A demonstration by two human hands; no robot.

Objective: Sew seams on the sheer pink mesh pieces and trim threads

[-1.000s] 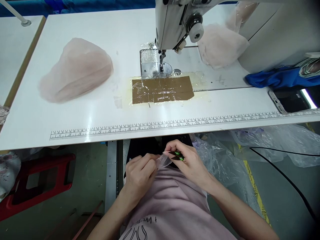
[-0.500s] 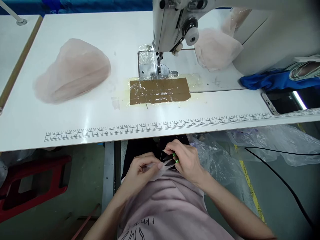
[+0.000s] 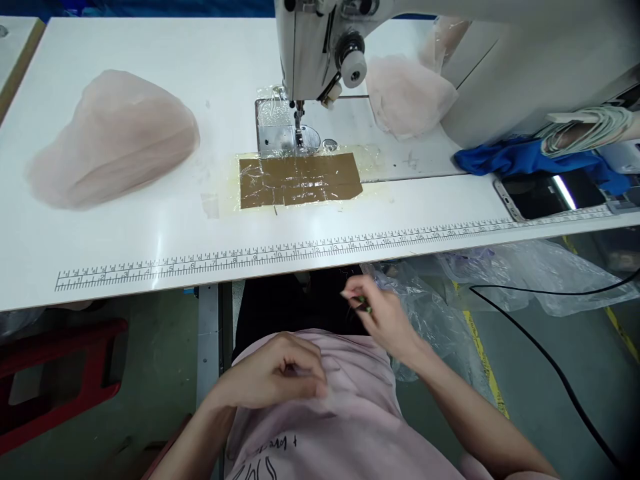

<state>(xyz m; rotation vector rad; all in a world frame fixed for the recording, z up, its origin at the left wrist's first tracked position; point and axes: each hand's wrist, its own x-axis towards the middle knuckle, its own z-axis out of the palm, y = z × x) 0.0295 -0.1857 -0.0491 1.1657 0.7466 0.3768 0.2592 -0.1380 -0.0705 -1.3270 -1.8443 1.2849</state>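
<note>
My left hand rests against my pink shirt below the table edge, fingers curled round a small pale pink sheer piece. My right hand is a little higher and to the right, blurred, fingers pinched on small green-handled snips. The two hands are apart. Above them is the white sewing table with a printed ruler along its front edge. A sewing machine stands at the back with its needle over a taped brown patch.
A heap of pale pink sheer fabric lies at the table's left, another heap behind the machine. Blue cloth and a phone sit at the right. Clear plastic bags, a black cable and a red stool are below.
My hands have separated. The left hand dropped to my shirt with the sheer piece, the right moved up and right with the snips. My view has shifted to the right.
</note>
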